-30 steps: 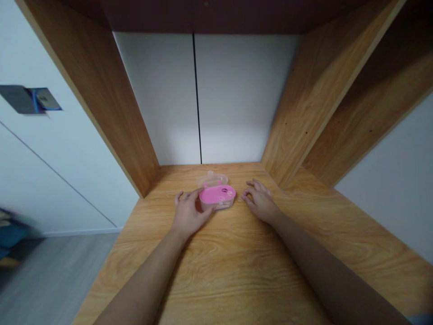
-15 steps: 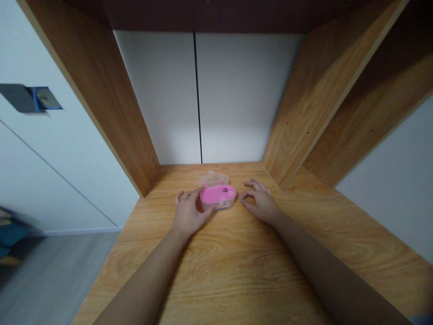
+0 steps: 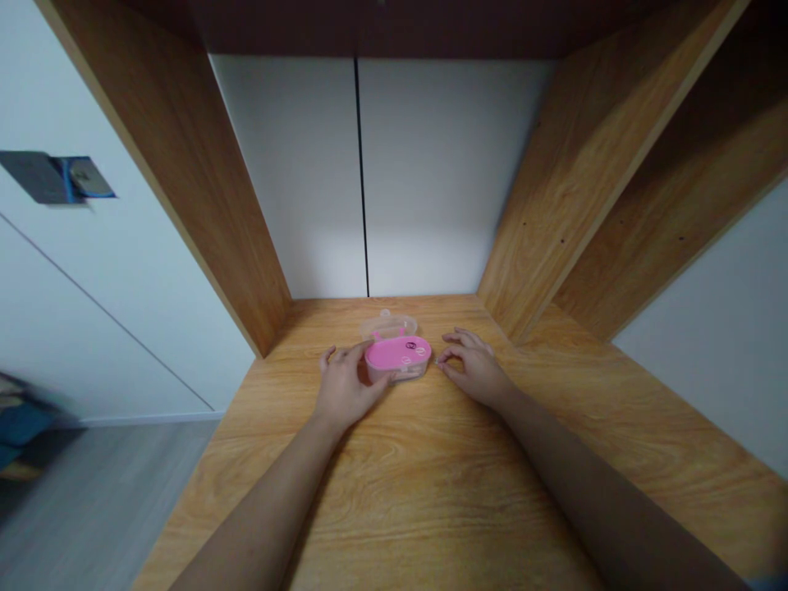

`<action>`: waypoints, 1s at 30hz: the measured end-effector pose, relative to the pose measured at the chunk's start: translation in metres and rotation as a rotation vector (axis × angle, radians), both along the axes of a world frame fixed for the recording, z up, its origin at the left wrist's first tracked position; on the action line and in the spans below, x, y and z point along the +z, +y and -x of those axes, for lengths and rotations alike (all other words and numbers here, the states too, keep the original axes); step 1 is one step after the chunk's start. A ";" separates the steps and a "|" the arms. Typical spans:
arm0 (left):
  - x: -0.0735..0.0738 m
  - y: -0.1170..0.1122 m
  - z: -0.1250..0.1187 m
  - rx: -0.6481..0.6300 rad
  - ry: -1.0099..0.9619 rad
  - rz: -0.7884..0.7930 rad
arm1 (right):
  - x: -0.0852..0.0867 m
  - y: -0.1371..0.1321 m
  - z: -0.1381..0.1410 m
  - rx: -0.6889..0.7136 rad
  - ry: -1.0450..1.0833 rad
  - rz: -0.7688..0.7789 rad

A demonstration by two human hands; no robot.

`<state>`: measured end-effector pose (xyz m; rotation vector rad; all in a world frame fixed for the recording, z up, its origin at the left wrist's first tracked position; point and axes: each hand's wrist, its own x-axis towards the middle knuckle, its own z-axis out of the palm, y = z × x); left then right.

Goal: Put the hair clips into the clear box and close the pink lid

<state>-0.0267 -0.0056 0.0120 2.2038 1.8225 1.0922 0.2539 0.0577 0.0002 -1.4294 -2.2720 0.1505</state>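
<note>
A small pink oval box (image 3: pixel 397 358) with a clear lid standing open behind it sits on the wooden desk (image 3: pixel 431 492). My left hand (image 3: pixel 343 389) grips the box's left end, thumb and fingers curled round it. My right hand (image 3: pixel 471 369) rests on the desk just right of the box, thumb and forefinger pinched together at its right edge. Whatever the pinch holds is too small to make out. Tiny rings lie on the box's pink tray.
Wooden side panels (image 3: pixel 203 180) rise to the left and right of the desk, with a white back wall (image 3: pixel 431 180) behind. A grey floor (image 3: pixel 92 492) lies beyond the desk's left edge.
My right hand has drawn slightly toward the box, its thumb and forefinger closing into a pinch. My left hand and the box stay put.
</note>
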 end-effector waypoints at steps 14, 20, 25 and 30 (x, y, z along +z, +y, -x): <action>0.001 0.000 0.000 0.000 -0.006 0.008 | -0.002 0.002 0.000 -0.001 0.013 -0.007; 0.000 0.000 0.000 0.002 -0.007 0.008 | -0.001 0.000 0.002 -0.020 0.003 -0.018; 0.000 0.000 0.000 0.003 -0.001 0.000 | 0.000 -0.001 0.001 -0.038 -0.050 -0.006; 0.000 0.000 0.000 0.001 0.000 0.005 | -0.001 0.001 0.000 -0.039 -0.042 0.021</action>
